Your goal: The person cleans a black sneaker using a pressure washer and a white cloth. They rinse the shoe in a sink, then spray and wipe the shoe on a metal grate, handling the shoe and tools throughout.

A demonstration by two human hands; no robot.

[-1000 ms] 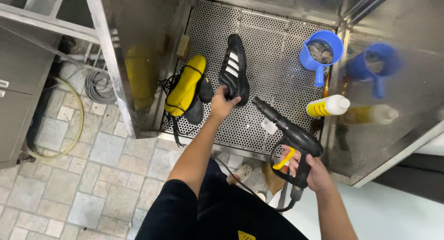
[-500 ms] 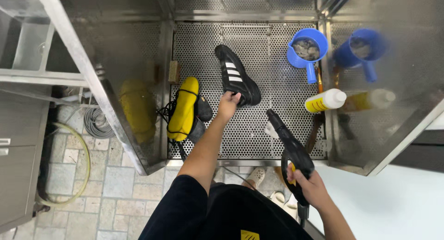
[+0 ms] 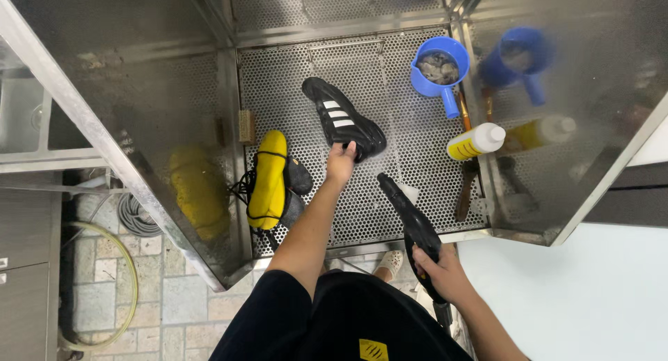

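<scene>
- While the left hand [image 3: 341, 162] is pinching the heel end of the black sports shoe with three white side stripes [image 3: 342, 118], that shoe is lying sole-down on the perforated steel floor of the wash cabinet [image 3: 390, 75], near its middle, toe pointing away to the upper left.
- The grip is only covering one end, so the shoe could be swinging or sliding out of the fingers if a jet is striking it hard; the hand is also sitting close to where the nozzle is aiming, so it could be getting sprayed.
- The right hand [image 3: 440, 272] is closing around the handle of the black spray gun [image 3: 412, 225], whose barrel is pointing up toward the shoe; whether a finger is pressing the trigger I cannot tell.
- The yellow-soled black shoe [image 3: 273, 181] is resting on its side just left of the forearm, laces trailing, and an elbow could be knocking it.
- The blue plastic jug holding grey scraps [image 3: 438, 67] and the yellow bottle with a white cap [image 3: 474, 141] lying on its side are standing to the right, within reach of stray spray.
- The cabinet's steel walls are mirroring the jug, bottle and yellow shoe, making them look doubled.
- The gun's hose is being cut off by the frame's lower edge, and the brown-handled tools near the bottle are too hidden to identify.
</scene>
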